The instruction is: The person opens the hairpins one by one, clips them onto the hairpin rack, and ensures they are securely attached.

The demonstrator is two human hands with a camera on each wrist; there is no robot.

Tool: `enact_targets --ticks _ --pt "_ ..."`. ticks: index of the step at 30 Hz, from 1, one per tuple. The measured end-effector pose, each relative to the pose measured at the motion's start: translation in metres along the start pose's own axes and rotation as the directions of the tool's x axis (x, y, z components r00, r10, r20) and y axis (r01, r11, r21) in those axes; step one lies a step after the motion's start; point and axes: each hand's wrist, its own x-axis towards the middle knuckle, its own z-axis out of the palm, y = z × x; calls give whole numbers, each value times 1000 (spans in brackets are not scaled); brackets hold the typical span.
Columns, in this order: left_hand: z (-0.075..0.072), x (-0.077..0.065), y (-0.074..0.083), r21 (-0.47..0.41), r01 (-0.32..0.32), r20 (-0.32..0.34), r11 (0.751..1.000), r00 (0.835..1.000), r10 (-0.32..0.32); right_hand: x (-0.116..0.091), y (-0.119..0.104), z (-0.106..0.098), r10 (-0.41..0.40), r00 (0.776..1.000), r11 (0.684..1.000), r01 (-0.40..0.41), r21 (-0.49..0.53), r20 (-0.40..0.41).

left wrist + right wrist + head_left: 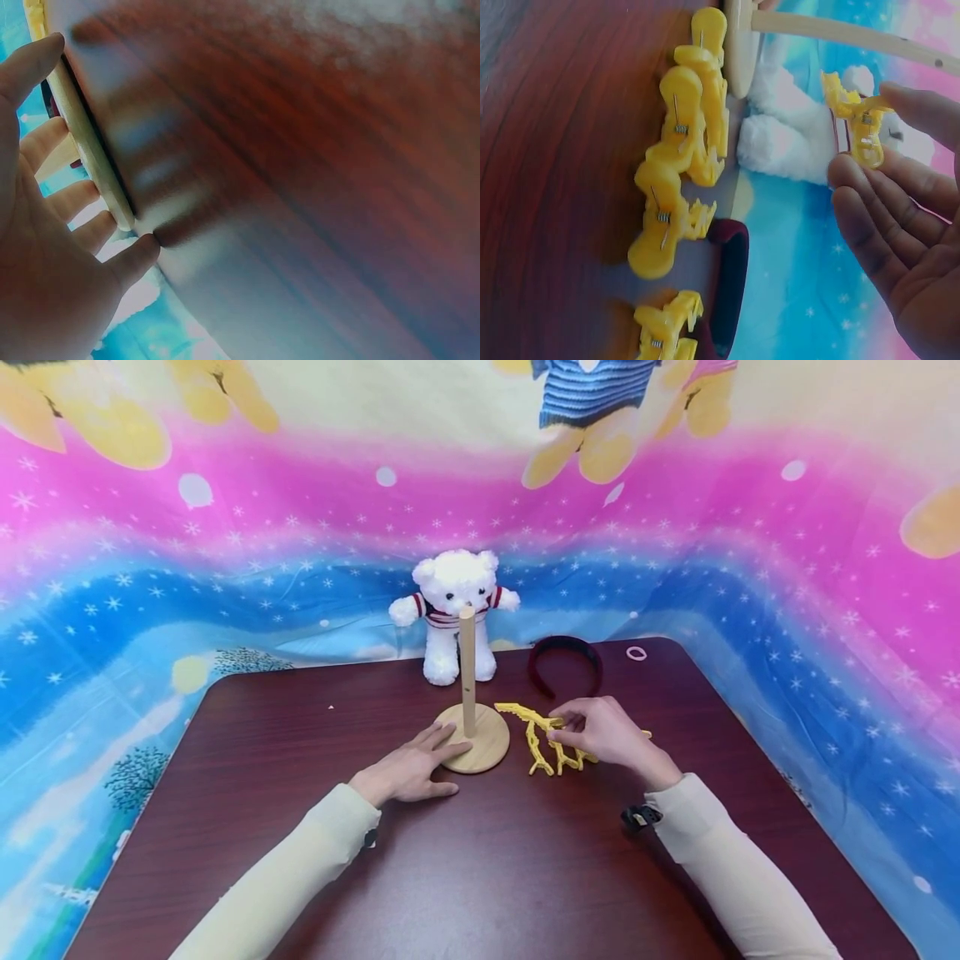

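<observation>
My left hand (408, 768) rests with spread fingers on the round base (491, 750) of a wooden stand, whose post (468, 677) rises upright from it. In the left wrist view, extended fingers (75, 199) lie along the rim of that base. To the right of the stand, my right hand (603, 727) pinches a yellow spring clip (867, 135) between thumb and fingertips, held above the table. More yellow clips (680, 90) with metal springs lie in a row beneath it, partly hidden by the hand in the head view.
Behind the stand, a white teddy bear (442, 656) in a striped top is at the table's back edge. A dark red headband (535, 667) lies behind the clips, with a small pink ring (636, 649) farther right. A printed cloth (300, 560) surrounds the table's back and sides.
</observation>
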Motion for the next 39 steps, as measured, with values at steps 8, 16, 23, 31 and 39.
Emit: enact_targets --ticks 8,16,23,31,39 --pt "1 0 0 8 0 3 1000 1000 0 6 -12 7 -26 999 1000 26 0 32" --pt "1 0 0 7 0 1 1000 1000 0 13 -18 18 -62 997 998 63 -9 40" --pt "1 1 0 16 0 -1 1000 1000 0 23 -25 29 -56 997 998 57 -13 51" --pt "0 0 0 14 0 0 1000 1000 0 35 -31 43 -88 995 996 88 -6 48" --pt "1 1 -1 22 -3 0 1000 1000 3 45 -34 53 -137 990 990 138 -37 33"
